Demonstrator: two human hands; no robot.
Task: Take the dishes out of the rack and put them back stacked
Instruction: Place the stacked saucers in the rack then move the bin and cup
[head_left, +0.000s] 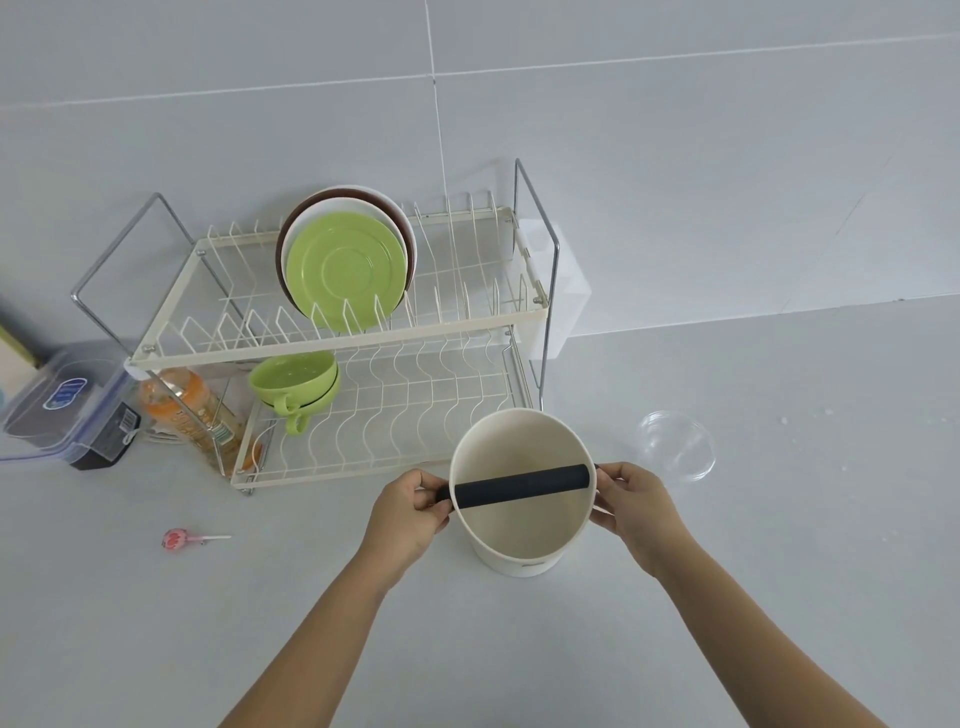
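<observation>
A cream two-tier wire dish rack (343, 340) stands against the wall. On its upper tier a green plate (345, 270) leans upright in front of a white and a brown plate (405, 228). Two stacked green cups (296, 382) sit at the left of the lower tier. In front of the rack a cream round container (519, 530) with a black bar (519, 484) across its mouth is on the counter. My left hand (410, 512) pinches the bar's left end, and my right hand (636, 504) grips the right end by the rim.
A clear plastic bowl (675, 447) lies on the counter right of the container. Left of the rack are an orange bottle (192, 410) and a lidded plastic box (62, 405). A pink lollipop (179, 539) lies front left. A white holder (556, 280) hangs on the rack's right end.
</observation>
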